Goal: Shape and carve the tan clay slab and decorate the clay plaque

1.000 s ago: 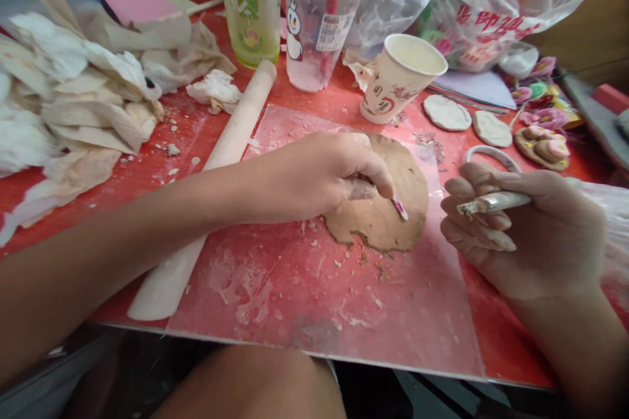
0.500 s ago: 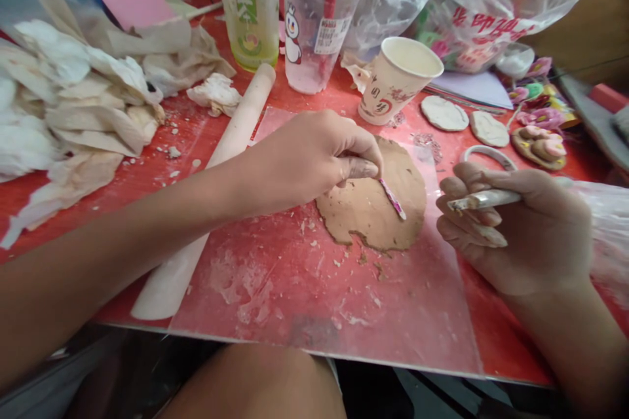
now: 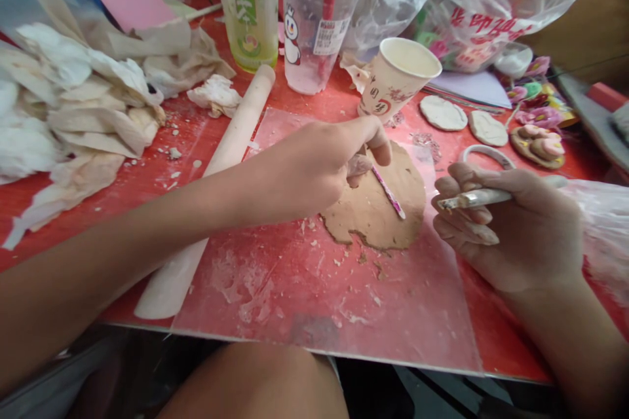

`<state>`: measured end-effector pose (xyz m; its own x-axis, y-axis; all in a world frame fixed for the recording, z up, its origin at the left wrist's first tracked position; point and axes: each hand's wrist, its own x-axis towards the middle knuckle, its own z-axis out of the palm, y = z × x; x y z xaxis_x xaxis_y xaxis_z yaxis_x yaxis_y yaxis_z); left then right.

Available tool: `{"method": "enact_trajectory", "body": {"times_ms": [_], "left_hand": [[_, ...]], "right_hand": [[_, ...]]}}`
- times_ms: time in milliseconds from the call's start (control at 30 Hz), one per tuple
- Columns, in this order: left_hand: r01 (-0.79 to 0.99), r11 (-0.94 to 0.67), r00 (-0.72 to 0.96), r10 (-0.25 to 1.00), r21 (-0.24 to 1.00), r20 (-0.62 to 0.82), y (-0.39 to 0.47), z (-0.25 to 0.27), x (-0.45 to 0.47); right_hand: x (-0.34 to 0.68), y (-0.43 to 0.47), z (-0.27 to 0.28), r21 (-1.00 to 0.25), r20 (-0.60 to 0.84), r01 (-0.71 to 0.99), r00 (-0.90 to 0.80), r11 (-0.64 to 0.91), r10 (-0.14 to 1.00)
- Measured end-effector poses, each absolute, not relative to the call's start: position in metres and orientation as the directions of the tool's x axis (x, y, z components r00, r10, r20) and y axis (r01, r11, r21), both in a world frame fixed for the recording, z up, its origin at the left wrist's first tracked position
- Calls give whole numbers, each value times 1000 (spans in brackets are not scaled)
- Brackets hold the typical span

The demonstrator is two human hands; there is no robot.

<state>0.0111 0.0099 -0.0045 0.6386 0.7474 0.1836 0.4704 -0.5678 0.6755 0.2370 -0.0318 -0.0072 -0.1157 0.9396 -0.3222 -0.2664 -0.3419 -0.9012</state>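
Note:
A flat sheet of brown clay (image 3: 378, 203) with a ragged edge lies on a clear sheet (image 3: 314, 288). On the clay rests a thin pink-and-white stick (image 3: 389, 193), its far end beside my left hand (image 3: 339, 163). That hand hovers over the clay's upper left, thumb and index finger apart; its other fingers are curled and partly hidden. My right hand (image 3: 525, 229), palm turned up at the right of the clay, is closed around a slim pen-like tool (image 3: 474, 198) with a silvery wrap and a dirty, rough tip.
A long pale rolling pin (image 3: 230, 137) lies left of the clay. Crumpled tissues (image 3: 93, 98) pile up at the left. A paper cup (image 3: 398, 78), a plastic cup (image 3: 319, 19) and a bottle (image 3: 250, 13) stand behind. Tape ring (image 3: 489, 154) and clay pieces (image 3: 442, 112) lie right.
My left thumb and index finger have come apart from their pinch on the pink-and-white stick, and the hand has shifted slightly left. More of the stick shows. My right hand has barely moved.

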Motion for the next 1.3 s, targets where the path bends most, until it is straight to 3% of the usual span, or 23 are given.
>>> {"method": "enact_trajectory", "body": {"times_ms": [300,500,667,933,1167,1300], "left_hand": [[536,-576,598,775,618,204,14,-2,16],[507,-671,684,695,542,220,13,-5,13],[582,-652,626,740,486,244,9,1,13],[595,-555,561,805,581,194,10,1,16],[541,-547,604,781,639,158,12,-2,18],[532,-564,627,764,632,153,12,-4,16]], "right_hand": [[237,-32,-8,-897,-341,-269,-82,-351,936],[233,-38,-14,-971,-232,-45,-86,-236,969],[232,-43,-20,-982,-174,111,-178,-156,969],[238,-44,-23,-941,-161,332,-259,-69,952],[238,-46,-16,-853,-89,515,-307,87,948],[240,-45,-17,-839,-87,532,-340,115,936]]}}
